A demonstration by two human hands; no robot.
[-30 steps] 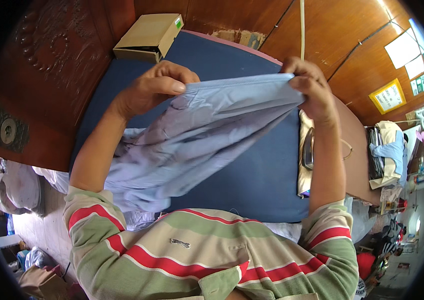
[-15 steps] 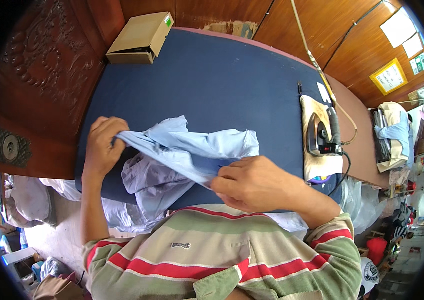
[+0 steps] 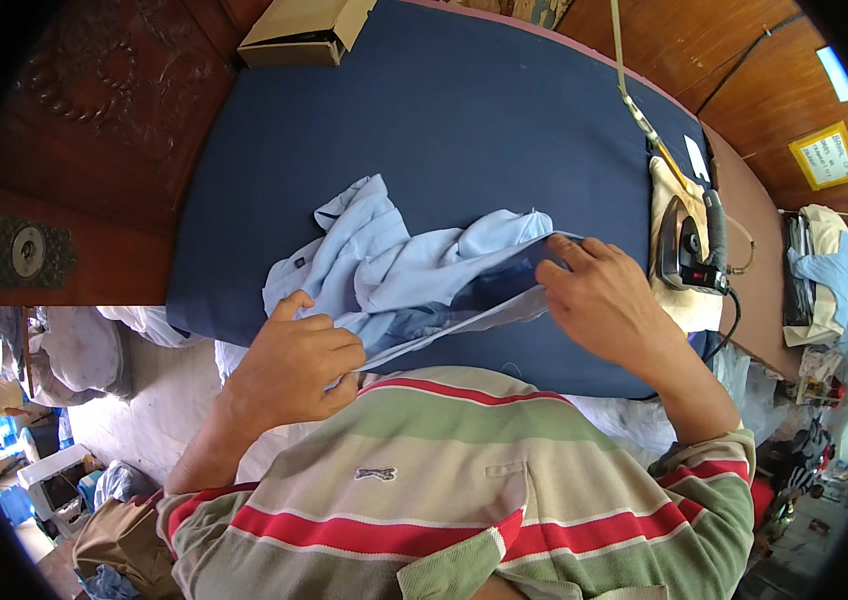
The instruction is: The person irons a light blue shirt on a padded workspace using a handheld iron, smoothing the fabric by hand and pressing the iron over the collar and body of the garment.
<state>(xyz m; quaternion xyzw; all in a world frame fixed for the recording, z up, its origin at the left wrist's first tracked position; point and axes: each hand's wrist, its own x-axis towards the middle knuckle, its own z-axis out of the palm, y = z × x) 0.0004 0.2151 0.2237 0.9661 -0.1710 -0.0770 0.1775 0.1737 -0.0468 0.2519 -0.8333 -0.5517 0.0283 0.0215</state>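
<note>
A rumpled light blue shirt [image 3: 389, 265] lies bunched on the navy padded ironing table [image 3: 484, 120]. One long edge of it is stretched between my two hands, with a dark opening showing beneath the cloth. My left hand [image 3: 299, 365] is closed on the near left end of that edge, its index finger raised over the fabric. Farther right, my right hand [image 3: 609, 300] pinches the other end between thumb and fingers. The fingertips of both hands are partly hidden.
An iron [image 3: 684, 245] rests on a cream cloth [image 3: 669, 185] at the right, with a hose and cord attached. At the far left stands a cardboard box [image 3: 299, 35]. Carved dark wood [image 3: 84, 150] borders the left side. Folded clothes [image 3: 824, 270] are at far right.
My left hand has come down and right toward my body; my right hand has moved right and farther away. The shirt's edge now stretches the other way, and the view has shifted.
</note>
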